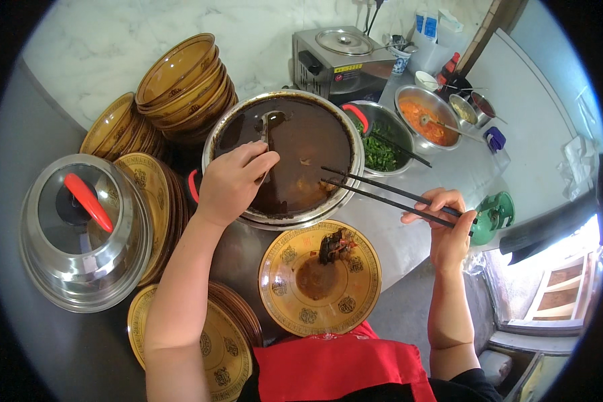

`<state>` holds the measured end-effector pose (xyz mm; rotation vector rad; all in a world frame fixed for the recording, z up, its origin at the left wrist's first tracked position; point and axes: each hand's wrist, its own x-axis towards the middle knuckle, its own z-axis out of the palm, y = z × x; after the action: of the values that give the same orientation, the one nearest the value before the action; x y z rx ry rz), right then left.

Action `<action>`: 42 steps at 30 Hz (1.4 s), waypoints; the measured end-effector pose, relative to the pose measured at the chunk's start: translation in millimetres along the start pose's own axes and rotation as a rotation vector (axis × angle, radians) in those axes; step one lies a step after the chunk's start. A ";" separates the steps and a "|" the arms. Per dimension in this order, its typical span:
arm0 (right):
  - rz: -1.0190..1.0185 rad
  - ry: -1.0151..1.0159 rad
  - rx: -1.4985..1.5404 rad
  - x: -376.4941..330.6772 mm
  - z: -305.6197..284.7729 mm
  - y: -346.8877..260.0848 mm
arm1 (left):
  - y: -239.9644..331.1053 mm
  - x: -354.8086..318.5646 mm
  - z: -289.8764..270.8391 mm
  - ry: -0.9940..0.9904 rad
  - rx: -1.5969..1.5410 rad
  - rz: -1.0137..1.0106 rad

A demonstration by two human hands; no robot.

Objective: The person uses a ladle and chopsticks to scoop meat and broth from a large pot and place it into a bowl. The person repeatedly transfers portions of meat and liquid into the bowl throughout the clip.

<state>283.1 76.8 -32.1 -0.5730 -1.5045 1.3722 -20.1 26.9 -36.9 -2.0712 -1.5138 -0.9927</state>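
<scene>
A large steel pot [211, 144] full of dark brown broth stands in front of me. Over its left side, my left hand [233, 177] grips the handle of a metal ladle [264, 127] whose bowl dips into the broth. From the right, my right hand [442, 224] holds a pair of long black chopsticks [388, 189]. Their tips are at the broth's surface, beside a brownish piece of food [327, 184]. Nearest to me, a yellow-brown patterned plate [288, 295] bears a dark chunk of food [335, 246] and a little brown sauce.
Stacked brown bowls [181, 74] stand behind left, with plate stacks [221, 342] and a red-handled steel lid [80, 268] nearer. Right of the pot are a bowl of chopped greens [385, 144] and a bowl of orange-red sauce [425, 117]. A steel warmer [338, 67] stands against the wall.
</scene>
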 end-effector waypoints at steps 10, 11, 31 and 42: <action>-0.010 0.107 -0.014 0.0 5.8 0.3 | -10.3 -4.3 26.4 -0.050 0.026 -0.137; -0.009 0.110 -0.016 0.1 5.7 0.2 | -9.5 -2.8 27.8 -0.042 0.004 -0.189; -0.015 0.179 0.104 -0.1 -12.0 -2.5 | 9.3 9.8 52.7 0.000 -0.432 -0.513; -0.029 0.328 0.059 -0.5 -25.2 -1.3 | 4.3 -11.8 35.1 0.018 -0.890 -0.683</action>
<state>305.7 87.9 -34.2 -0.6988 -1.2002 1.2277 -7.0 41.1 -68.8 -2.0067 -2.0660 -2.2621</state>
